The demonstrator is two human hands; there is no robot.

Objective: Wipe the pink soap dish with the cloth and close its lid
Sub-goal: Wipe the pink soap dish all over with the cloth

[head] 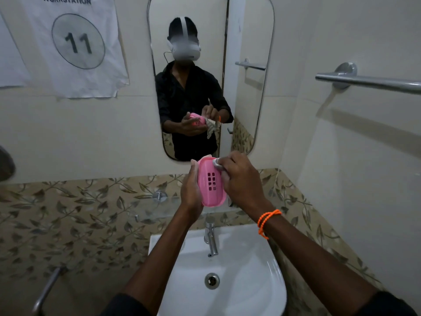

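Pink soap dish [210,182]: held up in the air above the white washbasin [262,270], in front of the lower edge of the wall mirror [248,87]; tilted on its side, slotted drain holes facing the camera.
Lid: cannot tell from this view whether open or closed.
Left hand [191,190]: cups the dish from the left, fingers curled round its back and left rim, gripping it.
Right hand [241,179]: fingers curled, clamped on the cloth [216,163] and pressing it against the upper right rim of the dish; orange beaded bracelet [266,221] on the wrist.
Cloth: pale, mostly hidden under the right hand; only a small bunched part shows at the top corner of the dish, touching it.
Mirror reflection: shows a person in a dark shirt wearing a white headset, both hands on the dish, more cloth hanging loose below the hand.
Chrome tap [210,238]: on the basin's back edge, directly below the dish, well apart from it.
Drain [212,280]: in the middle of the basin bowl.
Towel bar [369,82]: chrome, on the right wall.
Paper sign [77,42]: taped to the wall left of the mirror, reading "WORKSTATION" and "11" in a circle.
Wall band: leaf-pattern tiles behind the basin.
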